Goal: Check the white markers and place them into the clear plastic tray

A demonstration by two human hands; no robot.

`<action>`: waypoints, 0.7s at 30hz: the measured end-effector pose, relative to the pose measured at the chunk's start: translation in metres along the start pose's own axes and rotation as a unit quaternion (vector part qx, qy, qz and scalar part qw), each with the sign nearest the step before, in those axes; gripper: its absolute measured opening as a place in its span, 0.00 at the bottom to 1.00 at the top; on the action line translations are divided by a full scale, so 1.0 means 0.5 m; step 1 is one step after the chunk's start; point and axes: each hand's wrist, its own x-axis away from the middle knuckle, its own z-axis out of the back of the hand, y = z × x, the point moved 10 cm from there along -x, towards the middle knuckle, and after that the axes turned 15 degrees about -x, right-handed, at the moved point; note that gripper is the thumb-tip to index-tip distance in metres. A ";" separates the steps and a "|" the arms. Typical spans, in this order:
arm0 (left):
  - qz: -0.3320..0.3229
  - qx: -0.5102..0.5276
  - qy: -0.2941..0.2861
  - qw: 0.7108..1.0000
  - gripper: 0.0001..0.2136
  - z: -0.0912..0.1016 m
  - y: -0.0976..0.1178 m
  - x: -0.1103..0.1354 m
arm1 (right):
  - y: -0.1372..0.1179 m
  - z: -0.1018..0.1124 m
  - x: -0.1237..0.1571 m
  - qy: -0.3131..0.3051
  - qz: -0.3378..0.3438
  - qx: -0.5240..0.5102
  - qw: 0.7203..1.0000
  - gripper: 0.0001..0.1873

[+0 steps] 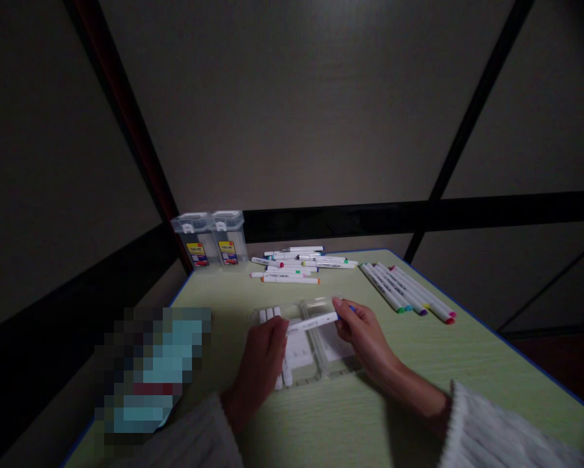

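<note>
A white marker pen [314,322] with a blue end is held level between my two hands. My left hand [265,351] is closed round its left end, and my right hand [360,325] pinches the blue end. Beneath them lies a clear plastic case [324,364] with a divider down its middle. Several white markers [287,370] lie side by side in its left part, partly covered by my left hand. Pale paper shows through the case in both parts.
Loose markers [292,279] lie in a pile at the back of the table [350,429]. A row of markers [404,289] lies at the right. Two lidded clear boxes [207,240] stand at the back left. A blurred-out turquoise item [170,357] is at the left edge.
</note>
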 end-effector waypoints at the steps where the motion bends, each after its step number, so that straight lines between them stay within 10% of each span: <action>1: -0.001 0.001 -0.002 1.000 0.20 -0.001 -0.001 0.000 | 0.000 0.002 0.000 0.007 -0.004 0.005 1.000 0.27; 21: -0.049 -0.029 0.003 0.998 0.21 -0.002 0.005 -0.002 | -0.001 0.011 0.001 0.042 -0.011 0.043 0.998 0.30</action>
